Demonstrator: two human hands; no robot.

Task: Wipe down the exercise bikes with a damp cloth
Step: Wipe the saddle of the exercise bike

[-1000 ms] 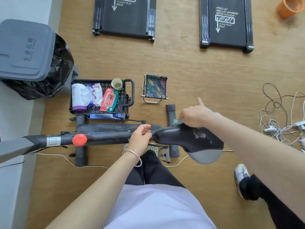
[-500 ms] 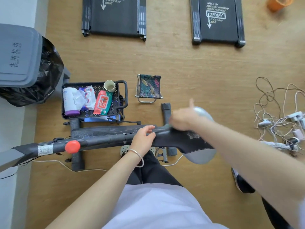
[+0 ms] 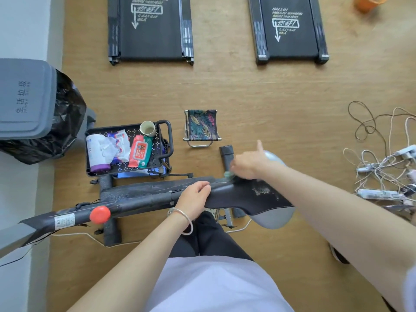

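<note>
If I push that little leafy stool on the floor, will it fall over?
It probably tips or slides easily: the stool looks light, just thin metal tubing and a cloth seat. The seat would likely sag under your hand, being fabric. The wooden floor looks smooth, so a low push may only scoot it.

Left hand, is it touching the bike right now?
Touching. The head view shows the left hand with its fingers curled over the dark bar of the bike, just ahead of the seat, with no gap.
</note>
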